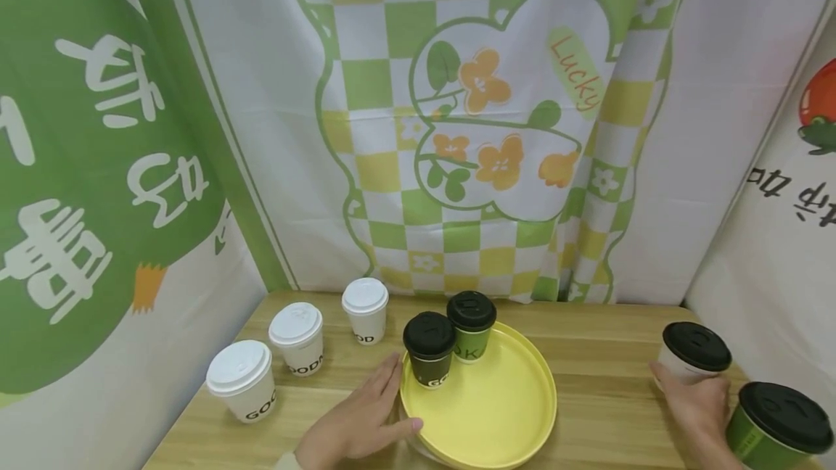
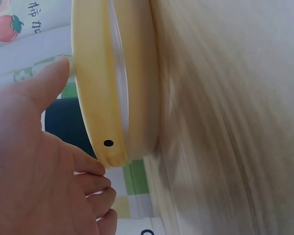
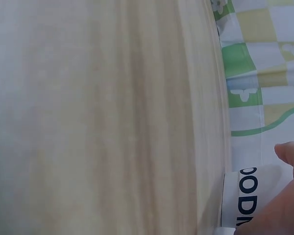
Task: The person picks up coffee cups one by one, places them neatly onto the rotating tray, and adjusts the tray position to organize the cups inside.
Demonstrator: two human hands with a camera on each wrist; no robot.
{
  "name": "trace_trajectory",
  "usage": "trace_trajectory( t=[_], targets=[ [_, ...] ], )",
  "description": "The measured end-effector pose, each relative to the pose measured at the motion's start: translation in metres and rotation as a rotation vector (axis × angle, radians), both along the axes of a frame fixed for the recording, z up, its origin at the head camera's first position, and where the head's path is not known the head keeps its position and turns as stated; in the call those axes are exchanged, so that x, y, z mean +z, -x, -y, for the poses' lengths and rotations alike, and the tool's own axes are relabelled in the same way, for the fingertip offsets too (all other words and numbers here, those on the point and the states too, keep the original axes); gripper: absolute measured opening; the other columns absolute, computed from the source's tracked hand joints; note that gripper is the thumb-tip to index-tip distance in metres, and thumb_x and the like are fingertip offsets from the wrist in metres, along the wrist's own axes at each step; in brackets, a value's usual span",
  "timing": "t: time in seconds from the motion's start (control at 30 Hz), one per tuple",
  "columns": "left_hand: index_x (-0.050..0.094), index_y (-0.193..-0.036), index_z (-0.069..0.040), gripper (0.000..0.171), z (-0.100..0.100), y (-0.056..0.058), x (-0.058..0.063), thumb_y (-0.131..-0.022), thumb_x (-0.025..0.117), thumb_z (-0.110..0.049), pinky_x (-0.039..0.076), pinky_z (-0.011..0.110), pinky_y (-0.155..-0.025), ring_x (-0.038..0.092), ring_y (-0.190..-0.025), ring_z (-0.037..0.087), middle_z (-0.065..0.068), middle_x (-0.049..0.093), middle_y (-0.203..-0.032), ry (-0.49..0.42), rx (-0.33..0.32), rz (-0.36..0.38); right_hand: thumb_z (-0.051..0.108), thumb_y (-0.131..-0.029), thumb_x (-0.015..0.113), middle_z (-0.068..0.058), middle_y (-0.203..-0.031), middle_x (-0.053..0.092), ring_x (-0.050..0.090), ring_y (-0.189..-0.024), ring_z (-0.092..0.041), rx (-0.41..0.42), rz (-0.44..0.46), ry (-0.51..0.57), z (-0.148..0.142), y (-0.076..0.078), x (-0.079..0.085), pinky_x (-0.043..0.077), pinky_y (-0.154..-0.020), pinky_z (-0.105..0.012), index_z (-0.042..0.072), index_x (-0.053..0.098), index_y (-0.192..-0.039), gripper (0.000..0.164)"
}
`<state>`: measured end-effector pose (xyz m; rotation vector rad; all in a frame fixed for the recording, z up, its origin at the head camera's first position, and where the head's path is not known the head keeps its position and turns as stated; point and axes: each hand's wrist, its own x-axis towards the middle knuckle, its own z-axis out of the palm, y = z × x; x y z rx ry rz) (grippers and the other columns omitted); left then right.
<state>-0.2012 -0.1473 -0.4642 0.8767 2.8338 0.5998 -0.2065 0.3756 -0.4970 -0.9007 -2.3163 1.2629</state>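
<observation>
Wooden table (image 1: 607,397) below, the spread left grip (image 1: 366,415) seemingly steadied a round yellow tray (image 1: 499,412); the right grip (image 1: 700,403) clasped a black-lidded white paper cup (image 1: 691,354).

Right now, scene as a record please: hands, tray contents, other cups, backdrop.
left hand: touches yellow tray at its edge
right hand: grips white cup with black lid
on tray: dark cup, green cup; both black-lidded
left of tray: three white cups, white-lidded
right of right hand: second green cup, black-lidded
backdrop: checked cloth
</observation>
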Motion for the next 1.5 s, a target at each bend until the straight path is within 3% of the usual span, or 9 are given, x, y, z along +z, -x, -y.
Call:
trace_trajectory(
  t=[0.13, 0.3, 0.4, 0.5, 0.63, 0.77, 1.07, 1.33, 1.5],
  targets=[
    [0.021, -0.164, 0.008, 0.099, -0.001, 0.007, -0.002, -0.104, 0.053, -0.063, 0.029, 0.062, -0.129, 0.020, -0.163, 0.044, 0.028, 0.012, -0.175, -0.010, 0.006, -0.004, 0.046, -0.093, 0.074, -0.040, -0.141, 0.045, 0.045, -0.131, -0.059, -0.049, -0.036, 0.012, 0.000, 0.004, -0.001, 0.034, -0.115, -0.067, -0.014, 0.029, -0.152, 0.096],
    [0.021, -0.165, 0.007, 0.099, -0.001, 0.012, -0.002, -0.103, 0.054, -0.064, 0.030, 0.062, -0.128, 0.020, -0.163, 0.044, 0.027, 0.012, -0.176, 0.002, 0.008, -0.008, 0.050, -0.093, 0.072, -0.040, -0.143, 0.044, 0.040, -0.136, -0.059, -0.048, -0.014, 0.022, -0.001, 0.006, 0.001, 0.028, -0.121, -0.068, -0.013, 0.029, -0.154, 0.098],
    [0.021, -0.165, 0.006, 0.100, -0.001, 0.013, -0.001, -0.103, 0.053, -0.065, 0.030, 0.062, -0.128, 0.021, -0.163, 0.043, 0.025, 0.012, -0.176, 0.009, 0.009, 0.001, 0.052, -0.093, 0.073, -0.039, -0.141, 0.049, 0.047, -0.131, -0.056, -0.009, -0.024, -0.002, 0.000, 0.008, 0.005, 0.039, -0.112, -0.064, -0.011, 0.034, -0.153, 0.096],
    [0.021, -0.166, 0.005, 0.100, -0.001, 0.014, -0.002, -0.103, 0.053, -0.066, 0.030, 0.062, -0.128, 0.020, -0.163, 0.042, 0.024, 0.012, -0.176, 0.010, 0.013, 0.015, 0.053, -0.090, 0.078, -0.037, -0.137, 0.056, 0.057, -0.122, -0.051, 0.036, -0.044, -0.059, 0.006, 0.010, 0.011, 0.050, -0.093, -0.051, -0.009, 0.043, -0.149, 0.093],
    [0.020, -0.166, 0.004, 0.101, 0.000, 0.015, -0.002, -0.102, 0.053, -0.067, 0.029, 0.062, -0.128, 0.019, -0.163, 0.042, 0.024, 0.011, -0.177, 0.008, 0.013, 0.023, 0.053, -0.083, 0.086, -0.033, -0.126, 0.068, 0.065, -0.109, -0.043, 0.065, -0.085, -0.149, 0.020, 0.009, 0.020, 0.047, -0.073, -0.030, -0.004, 0.057, -0.136, 0.083],
    [0.020, -0.166, 0.004, 0.101, 0.000, 0.016, -0.002, -0.102, 0.054, -0.066, 0.029, 0.062, -0.128, 0.019, -0.164, 0.042, 0.023, 0.011, -0.177, 0.006, 0.009, 0.027, 0.055, -0.077, 0.091, -0.027, -0.114, 0.075, 0.070, -0.095, -0.033, 0.110, -0.125, -0.228, 0.039, 0.007, 0.030, 0.044, -0.063, -0.021, 0.001, 0.066, -0.124, 0.076],
    [0.018, -0.166, 0.004, 0.102, 0.000, 0.018, -0.003, -0.102, 0.053, -0.067, 0.029, 0.061, -0.129, 0.017, -0.164, 0.040, 0.022, 0.010, -0.177, -0.001, 0.005, 0.046, 0.053, -0.079, 0.092, -0.018, -0.108, 0.079, 0.068, -0.086, -0.010, 0.312, -0.204, -0.264, 0.084, 0.003, 0.046, 0.053, -0.066, -0.020, 0.006, 0.069, -0.121, 0.067],
    [0.018, -0.166, 0.005, 0.102, 0.000, 0.018, -0.003, -0.102, 0.054, -0.066, 0.029, 0.062, -0.128, 0.018, -0.164, 0.041, 0.023, 0.010, -0.177, -0.006, -0.005, 0.039, 0.047, -0.081, 0.092, -0.015, -0.111, 0.079, 0.069, -0.092, -0.010, 0.475, -0.226, -0.206, 0.125, -0.003, 0.054, 0.056, -0.072, -0.019, 0.005, 0.067, -0.125, 0.066],
    [0.019, -0.166, 0.005, 0.102, 0.001, 0.018, -0.004, -0.102, 0.055, -0.066, 0.029, 0.061, -0.129, 0.018, -0.164, 0.042, 0.023, 0.011, -0.177, -0.010, -0.001, 0.031, 0.041, -0.079, 0.095, -0.014, -0.116, 0.078, 0.072, -0.102, -0.016, 0.553, -0.216, -0.104, 0.152, -0.007, 0.056, 0.057, -0.081, -0.018, 0.006, 0.066, -0.126, 0.066]
  ],
)
